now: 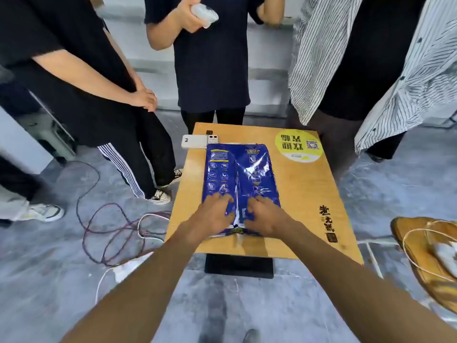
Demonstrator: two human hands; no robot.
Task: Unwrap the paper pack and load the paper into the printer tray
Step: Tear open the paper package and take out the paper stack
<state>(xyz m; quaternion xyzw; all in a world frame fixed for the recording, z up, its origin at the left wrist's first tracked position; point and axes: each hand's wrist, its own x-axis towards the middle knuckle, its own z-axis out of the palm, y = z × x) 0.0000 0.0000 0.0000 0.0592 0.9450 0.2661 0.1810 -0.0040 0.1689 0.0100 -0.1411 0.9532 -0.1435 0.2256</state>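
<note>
A blue wrapped paper pack (238, 174) lies flat on a small wooden table (301, 194), its long side running away from me. My left hand (214, 215) presses on the near left part of the wrapper, fingers curled at the centre seam. Just right of that seam my right hand (265, 216) does the same. The wrapper looks slightly parted at the near end, where a sliver of white shows between my hands. No printer or tray is visible.
A white phone (197, 141) lies at the table's far left corner, touching the pack's far edge. A yellow round sticker (299, 144) marks the far right of the table. Three people stand close around the far side. Cables (111, 219) loop over the floor at left; a wooden stool (430, 258) stands at right.
</note>
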